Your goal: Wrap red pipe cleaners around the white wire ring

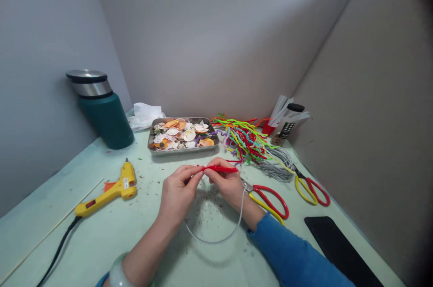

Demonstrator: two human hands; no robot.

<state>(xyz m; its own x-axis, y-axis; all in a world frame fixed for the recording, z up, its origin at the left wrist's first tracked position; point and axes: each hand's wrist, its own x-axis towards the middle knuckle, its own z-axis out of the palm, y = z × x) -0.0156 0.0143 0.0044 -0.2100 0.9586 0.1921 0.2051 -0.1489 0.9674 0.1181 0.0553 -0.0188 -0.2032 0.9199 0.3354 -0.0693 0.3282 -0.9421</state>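
My left hand (178,191) and my right hand (228,182) meet over the middle of the table, both pinching a red pipe cleaner (221,169) held level between them. A thin grey wire (216,238) loops down from my hands and curves over the table toward me. It is not clear which hand also holds the wire. My right arm wears a blue sleeve (297,257); a pale bangle (117,273) sits on my left wrist.
A metal tray of shells (183,135) stands behind my hands, with a pile of coloured pipe cleaners (245,137) and a grey wire bundle (277,163) to its right. Two red-yellow scissors (270,199) (311,188), a yellow glue gun (111,190), a green flask (103,111), a black phone (338,248) lie around.
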